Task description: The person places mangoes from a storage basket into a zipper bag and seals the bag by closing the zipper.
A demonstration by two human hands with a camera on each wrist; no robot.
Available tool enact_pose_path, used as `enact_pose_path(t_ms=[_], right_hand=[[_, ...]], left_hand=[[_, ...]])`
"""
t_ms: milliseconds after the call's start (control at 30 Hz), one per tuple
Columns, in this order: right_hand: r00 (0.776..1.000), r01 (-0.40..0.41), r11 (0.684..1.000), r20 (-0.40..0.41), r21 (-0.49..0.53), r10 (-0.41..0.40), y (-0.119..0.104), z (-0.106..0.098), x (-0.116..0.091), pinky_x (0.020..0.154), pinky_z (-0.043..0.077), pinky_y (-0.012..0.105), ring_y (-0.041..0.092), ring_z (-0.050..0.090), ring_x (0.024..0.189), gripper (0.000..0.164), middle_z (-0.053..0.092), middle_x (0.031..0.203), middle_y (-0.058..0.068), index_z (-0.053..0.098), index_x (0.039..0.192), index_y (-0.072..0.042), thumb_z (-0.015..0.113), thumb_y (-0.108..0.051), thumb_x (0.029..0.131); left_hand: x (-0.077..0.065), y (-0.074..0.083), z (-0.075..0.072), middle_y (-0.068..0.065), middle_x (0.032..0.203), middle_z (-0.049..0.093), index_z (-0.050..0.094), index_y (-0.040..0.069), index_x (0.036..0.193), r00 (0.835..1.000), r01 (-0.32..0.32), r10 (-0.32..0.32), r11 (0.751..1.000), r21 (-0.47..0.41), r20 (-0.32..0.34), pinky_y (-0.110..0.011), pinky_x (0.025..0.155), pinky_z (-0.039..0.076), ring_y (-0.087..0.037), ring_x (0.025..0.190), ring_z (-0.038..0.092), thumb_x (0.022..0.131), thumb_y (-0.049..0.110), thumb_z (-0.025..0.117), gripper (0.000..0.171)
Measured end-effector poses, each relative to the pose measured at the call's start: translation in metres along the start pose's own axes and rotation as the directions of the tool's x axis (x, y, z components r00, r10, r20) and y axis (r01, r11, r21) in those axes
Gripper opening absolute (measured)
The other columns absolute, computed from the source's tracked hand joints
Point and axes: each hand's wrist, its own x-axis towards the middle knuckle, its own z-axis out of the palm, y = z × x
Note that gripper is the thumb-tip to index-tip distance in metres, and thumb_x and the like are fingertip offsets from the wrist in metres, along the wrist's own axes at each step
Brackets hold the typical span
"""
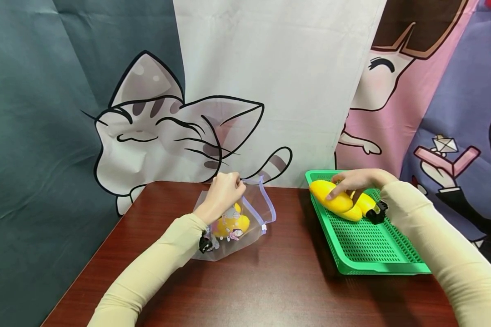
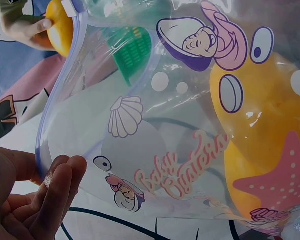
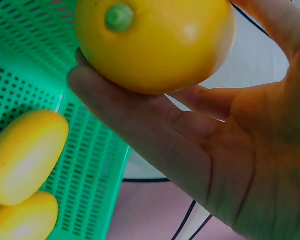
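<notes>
My left hand (image 1: 226, 188) pinches the top edge of a clear zip bag (image 2: 125, 170) printed with shells and a starfish. The bag has a lilac zip strip and a slider. Inside it sit yellow fruit (image 2: 262, 120), partly covered by the prints. Over at the green basket, my right hand (image 1: 357, 181) grips an oval yellow fruit (image 3: 155, 45) with a green stem nub, its fingers and thumb around the sides. The held fruit is raised above the others in the right wrist view. Two more yellow fruits (image 3: 27, 157) lie in the basket below it.
The green plastic basket (image 1: 384, 268) with a slotted floor stands on the right of the dark red wooden table (image 1: 270, 290). Behind the table hangs a cloth backdrop (image 1: 278, 68) with cartoon figures. Black wrist cameras (image 1: 377, 213) sit on both wrists.
</notes>
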Motion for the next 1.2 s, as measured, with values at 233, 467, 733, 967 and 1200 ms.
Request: enact_pose_path(t_ms=[233, 467, 733, 967, 1200], right_hand=[[0.999, 0.041, 0.999, -0.023, -0.031, -0.042, -0.019, 0.001, 0.012, 0.08, 0.055, 0.036, 0.035, 0.052, 0.117, 0.098, 0.03, 0.144, 0.028, 0.019, 0.145, 0.007, 0.069, -0.047, 0.081], [0.998, 0.054, 0.996, -0.019, -0.077, -0.056, -0.04, 0.005, 0.027, 0.078, 0.056, 0.034, 0.036, 0.048, 0.121, 0.101, 0.026, 0.148, 0.026, 0.018, 0.146, 0.005, 0.07, -0.048, 0.079], [0.993, 0.114, 0.984, -0.016, -0.134, -0.117, -0.063, 0.014, 0.044, 0.07, 0.057, 0.035, 0.025, 0.059, 0.101, 0.084, 0.045, 0.135, 0.019, 0.035, 0.14, -0.001, 0.07, -0.046, 0.079], [0.989, 0.146, 0.983, -0.019, -0.109, -0.149, -0.079, 0.023, 0.056, 0.07, 0.057, 0.038, 0.021, 0.062, 0.091, 0.075, 0.052, 0.125, 0.017, 0.043, 0.133, -0.003, 0.071, -0.045, 0.079], [0.985, 0.162, 0.984, -0.043, -0.071, -0.166, -0.09, 0.031, 0.066, 0.067, 0.057, 0.038, 0.022, 0.066, 0.087, 0.077, 0.048, 0.129, 0.023, 0.036, 0.131, -0.001, 0.075, -0.04, 0.077]], left_hand=[[0.0, 0.0, 0.0, 0.004, 0.052, 0.029, 0.04, 0.013, 0.059, 1.0, 0.002, -0.002, 1.0, 0.006, -0.003, -0.019, 0.042, 0.027, -0.008, 0.046, 0.032, 0.085, 0.011, 0.054, 0.029], [0.001, -0.001, 0.001, 0.004, 0.051, 0.029, 0.038, 0.014, 0.058, 1.0, -0.011, 0.012, 1.0, 0.022, -0.022, -0.02, 0.043, 0.027, -0.009, 0.046, 0.032, 0.083, 0.01, 0.054, 0.03], [0.002, -0.001, 0.001, 0.004, 0.051, 0.03, 0.039, 0.015, 0.058, 1.0, -0.018, 0.019, 0.999, 0.029, -0.018, -0.02, 0.043, 0.028, -0.008, 0.046, 0.033, 0.084, 0.01, 0.054, 0.03], [0.002, -0.001, 0.0, 0.004, 0.05, 0.032, 0.041, 0.014, 0.058, 1.0, -0.022, 0.022, 1.0, 0.022, -0.018, -0.02, 0.043, 0.03, -0.009, 0.045, 0.034, 0.084, 0.01, 0.054, 0.029], [0.001, -0.001, -0.001, 0.004, 0.05, 0.03, 0.039, 0.014, 0.057, 1.0, -0.025, 0.026, 0.999, 0.036, -0.015, -0.021, 0.044, 0.029, -0.01, 0.045, 0.034, 0.084, 0.01, 0.054, 0.031]])
